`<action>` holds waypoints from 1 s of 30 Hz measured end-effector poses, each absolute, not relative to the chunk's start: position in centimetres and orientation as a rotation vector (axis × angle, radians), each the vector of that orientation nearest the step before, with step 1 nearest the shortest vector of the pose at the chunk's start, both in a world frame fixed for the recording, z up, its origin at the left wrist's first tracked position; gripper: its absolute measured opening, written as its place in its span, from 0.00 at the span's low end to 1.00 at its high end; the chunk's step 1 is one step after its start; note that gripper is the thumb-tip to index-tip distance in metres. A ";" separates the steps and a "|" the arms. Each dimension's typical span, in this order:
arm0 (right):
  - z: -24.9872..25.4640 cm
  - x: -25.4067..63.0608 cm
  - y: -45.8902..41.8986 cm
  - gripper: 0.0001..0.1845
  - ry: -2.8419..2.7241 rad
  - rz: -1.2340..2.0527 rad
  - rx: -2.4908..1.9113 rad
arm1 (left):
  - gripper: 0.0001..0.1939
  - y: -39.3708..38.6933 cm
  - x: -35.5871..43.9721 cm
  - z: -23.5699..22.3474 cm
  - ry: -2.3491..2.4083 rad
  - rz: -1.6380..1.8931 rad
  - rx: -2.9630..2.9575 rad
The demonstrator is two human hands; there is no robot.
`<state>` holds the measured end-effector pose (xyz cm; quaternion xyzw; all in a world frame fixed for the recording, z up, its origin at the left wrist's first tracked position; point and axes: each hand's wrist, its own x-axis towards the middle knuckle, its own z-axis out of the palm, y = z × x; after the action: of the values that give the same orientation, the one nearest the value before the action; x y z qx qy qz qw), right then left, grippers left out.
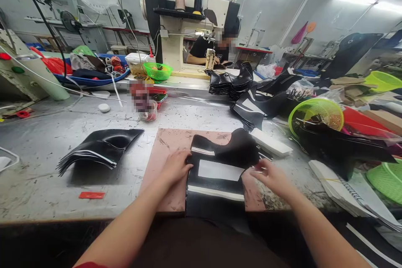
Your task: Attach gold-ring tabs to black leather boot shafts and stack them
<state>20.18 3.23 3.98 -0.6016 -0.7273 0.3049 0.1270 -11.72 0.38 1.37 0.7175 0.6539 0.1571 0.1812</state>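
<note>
Black leather-like pieces (220, 203) with white strips lie in front of me, across a pinkish board (171, 138) and over the table's front edge. The upper piece (241, 146) has a curved cutout and a white strip at its left end. Below it shows a white rectangular patch (222, 171). My left hand (177, 167) holds the left edge of the upper piece between thumb and fingers. At the right edge is my right hand (266, 173), its fingers loosely bent and apart, with nothing visible in them. Whether it touches the leather I cannot tell.
A stack of black pieces (97, 146) lies left, near a red strip (91, 195). White strips (271, 142) and a yellow-green basket (293, 119) are at right. More black pieces (230, 83) stand behind. Beyond, a person (201, 50) sits by a sewing machine (172, 29).
</note>
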 end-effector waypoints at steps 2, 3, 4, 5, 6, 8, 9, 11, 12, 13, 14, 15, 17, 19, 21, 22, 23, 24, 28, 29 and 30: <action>3.4 19.3 5.1 0.19 -2.008 0.767 -1.796 | 0.15 1.0 -11.7 1.6 1.868 0.439 2.025; 3.3 19.0 5.7 0.19 -1.984 0.744 -1.812 | 0.14 1.4 -11.7 1.6 1.881 0.437 2.028; 3.3 18.7 6.1 0.18 -1.971 0.721 -1.821 | 0.14 1.7 -11.8 1.7 1.890 0.436 2.033; 3.4 18.5 6.2 0.17 -1.954 0.683 -1.828 | 0.13 1.9 -11.9 1.7 1.892 0.437 2.043; 3.5 18.3 6.1 0.18 -1.926 0.627 -1.834 | 0.12 2.1 -12.1 1.7 1.884 0.439 2.057; 3.8 17.9 5.2 0.23 -1.834 0.475 -1.813 | 0.12 2.0 -12.7 1.5 1.828 0.443 2.098; 3.8 17.6 4.4 0.23 -1.762 0.388 -1.773 | 0.12 1.8 -13.0 1.5 1.787 0.445 2.124; 3.7 16.8 2.4 0.22 -1.630 0.227 -1.626 | 0.16 1.1 -13.7 1.3 1.695 0.440 2.181; 3.5 16.2 1.3 0.20 -1.620 0.179 -1.526 | 0.18 0.8 -13.9 1.1 1.653 0.438 2.211; 3.3 15.4 0.1 0.18 -1.672 0.164 -1.420 | 0.19 0.4 -14.0 1.0 1.616 0.441 2.241; 3.1 14.4 -1.1 0.17 -1.786 0.180 -1.313 | 0.20 0.2 -14.1 1.0 1.584 0.451 2.270; 2.9 13.3 -2.1 0.16 -1.952 0.220 -1.204 | 0.20 0.1 -14.0 0.9 1.556 0.466 2.296; 2.4 10.8 -3.8 0.27 -2.343 0.326 -0.994 | 0.17 0.2 -13.8 0.7 1.522 0.503 2.329; 2.1 8.5 -4.7 0.42 -2.664 0.407 -0.850 | 0.15 0.4 -13.6 0.7 1.507 0.529 2.341; 1.9 7.0 -4.8 0.42 -2.858 0.468 -0.805 | 0.13 0.6 -13.5 0.8 1.503 0.556 2.345; 2.0 6.7 -4.6 0.38 -2.897 0.506 -0.818 | 0.13 0.5 -13.5 0.9 1.497 0.572 2.350; 2.3 6.7 -4.3 0.34 -2.892 0.555 -0.848 | 0.13 0.4 -13.5 1.0 1.488 0.590 2.356; 2.8 6.9 -4.0 0.31 -2.848 0.617 -0.887 | 0.14 0.2 -13.4 1.1 1.475 0.611 2.361; 6.5 9.7 -2.5 0.23 -2.444 0.866 -1.037 | 0.12 -0.8 -13.0 2.5 1.382 0.728 2.369; 7.7 10.5 -2.2 0.22 -2.328 0.910 -1.052 | 0.10 -1.0 -12.8 3.0 1.363 0.769 2.362; 8.9 11.4 -1.8 0.21 -2.215 0.952 -1.066 | 0.10 -1.2 -12.6 3.7 1.354 0.814 2.352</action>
<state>11.37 -1.85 8.92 -0.3916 -0.8136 0.3497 0.2499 -12.55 -1.25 3.71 0.8202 0.4723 0.2839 0.1536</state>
